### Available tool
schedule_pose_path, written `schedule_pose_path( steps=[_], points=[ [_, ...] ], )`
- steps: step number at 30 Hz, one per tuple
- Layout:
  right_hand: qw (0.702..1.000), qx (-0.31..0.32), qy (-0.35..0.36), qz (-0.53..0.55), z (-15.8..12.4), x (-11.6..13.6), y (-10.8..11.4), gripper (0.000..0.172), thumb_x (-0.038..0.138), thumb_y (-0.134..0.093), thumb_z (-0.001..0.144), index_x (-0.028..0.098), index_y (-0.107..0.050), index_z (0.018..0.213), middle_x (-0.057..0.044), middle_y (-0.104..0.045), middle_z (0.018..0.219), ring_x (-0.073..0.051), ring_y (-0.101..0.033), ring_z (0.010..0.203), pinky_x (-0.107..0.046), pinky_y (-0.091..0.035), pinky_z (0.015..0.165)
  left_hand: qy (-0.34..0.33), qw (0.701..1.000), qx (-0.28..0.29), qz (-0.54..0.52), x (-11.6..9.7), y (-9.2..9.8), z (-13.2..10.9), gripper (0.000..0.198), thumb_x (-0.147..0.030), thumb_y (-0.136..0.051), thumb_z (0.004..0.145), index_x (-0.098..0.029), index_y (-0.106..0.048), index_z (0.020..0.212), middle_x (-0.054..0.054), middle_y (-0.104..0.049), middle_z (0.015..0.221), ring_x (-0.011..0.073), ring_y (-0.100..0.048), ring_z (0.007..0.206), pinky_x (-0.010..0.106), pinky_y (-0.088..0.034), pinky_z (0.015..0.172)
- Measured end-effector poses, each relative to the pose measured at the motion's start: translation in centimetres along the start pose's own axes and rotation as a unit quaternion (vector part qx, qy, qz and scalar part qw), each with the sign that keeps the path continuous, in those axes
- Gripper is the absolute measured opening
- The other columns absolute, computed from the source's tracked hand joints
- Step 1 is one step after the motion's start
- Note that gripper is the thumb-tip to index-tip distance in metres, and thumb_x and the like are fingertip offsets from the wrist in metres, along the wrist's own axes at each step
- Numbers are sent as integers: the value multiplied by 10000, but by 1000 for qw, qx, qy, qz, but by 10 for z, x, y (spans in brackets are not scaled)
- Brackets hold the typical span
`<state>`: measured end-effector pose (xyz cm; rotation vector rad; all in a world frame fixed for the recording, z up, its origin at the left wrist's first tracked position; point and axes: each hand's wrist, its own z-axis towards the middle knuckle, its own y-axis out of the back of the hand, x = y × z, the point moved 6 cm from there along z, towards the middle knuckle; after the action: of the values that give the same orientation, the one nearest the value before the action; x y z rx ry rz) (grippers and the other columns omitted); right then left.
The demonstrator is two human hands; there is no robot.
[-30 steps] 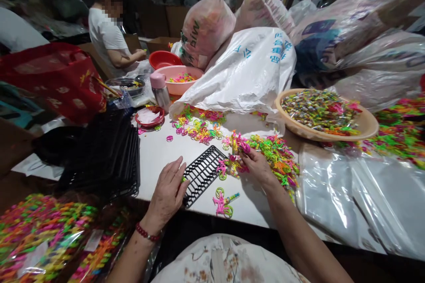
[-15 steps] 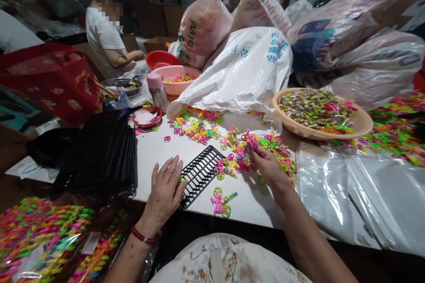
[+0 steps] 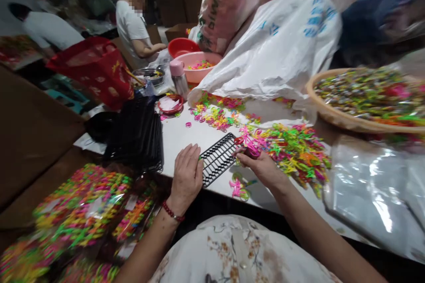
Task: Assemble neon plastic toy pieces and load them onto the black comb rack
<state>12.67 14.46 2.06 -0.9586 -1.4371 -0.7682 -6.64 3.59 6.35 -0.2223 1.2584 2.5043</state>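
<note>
A black plastic grid tray (image 3: 219, 157) lies on the white table (image 3: 186, 137) in front of me. My left hand (image 3: 187, 176) rests flat on the table against the tray's near left end, fingers stretched out. My right hand (image 3: 262, 166) is closed in a pinch on a pink plastic toy (image 3: 252, 147), held just over the tray's right end. A heap of small bright plastic toys (image 3: 295, 150) lies right of that hand. One loose pink and green toy (image 3: 239, 185) sits on the table below the tray.
A stack of black grid trays (image 3: 139, 135) stands at the left, beside a red bag (image 3: 96, 68). Packed toys in clear bags (image 3: 83, 203) lie lower left. A tan basin of toys (image 3: 361, 97), big sacks (image 3: 282, 48) and pink bowls (image 3: 199, 64) stand behind. A person (image 3: 133, 26) sits far back.
The view has swung left and closer. My right hand has drawn the pink toy from the heap toward the tray's right end. My left hand stays at the tray.
</note>
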Motion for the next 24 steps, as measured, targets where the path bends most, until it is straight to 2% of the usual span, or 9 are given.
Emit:
schedule_pose_path(
  steps=[4,7,10,17,20,24],
  points=[
    [997,65,-4,-46,20,-15,-44,321,446,-725,748,172,-694,912,-2,-648,755,-151,-570,702,-290,-468,701,-11,998,52,-22,9,-5,-13,530,-107,-393,972,-175,-340,1495,148,-489,1465,255,-370,1428,525,-381,1148],
    [987,94,17,-132,35,-21,-74,277,450,-688,766,184,-667,838,11,-635,696,-146,-556,646,-274,-449,660,-19,997,62,-49,14,-6,-15,579,-98,-366,974,-195,-267,1536,139,-458,1492,246,-332,1451,515,-372,1164],
    [964,109,67,-234,49,-23,-95,223,401,-648,797,198,-607,715,28,-591,624,-135,-503,597,-249,-400,609,-16,995,58,-77,17,-6,-14,590,-111,-360,982,-217,-242,1550,130,-451,1501,243,-341,1447,508,-377,1167],
    [939,140,108,-296,67,-35,-105,125,277,-598,795,202,-597,695,37,-574,612,-131,-470,599,-218,-356,591,-17,994,44,-95,20,-3,-13,594,-115,-363,985,-235,-239,1553,126,-457,1498,243,-374,1428,509,-396,1160],
    [929,152,123,-313,68,-34,-105,108,248,-597,799,203,-619,703,35,-600,626,-137,-499,614,-213,-360,603,-16,995,45,-92,20,-3,-13,597,-127,-369,986,-237,-229,1557,124,-460,1496,249,-378,1425,510,-405,1155],
    [899,191,148,-366,66,-32,-107,142,126,-541,782,209,-640,723,19,-648,674,-155,-561,661,-214,-375,624,-15,995,42,-94,20,-3,-14,604,-113,-387,977,-232,-245,1551,121,-461,1495,241,-377,1427,495,-399,1160]
  ],
)
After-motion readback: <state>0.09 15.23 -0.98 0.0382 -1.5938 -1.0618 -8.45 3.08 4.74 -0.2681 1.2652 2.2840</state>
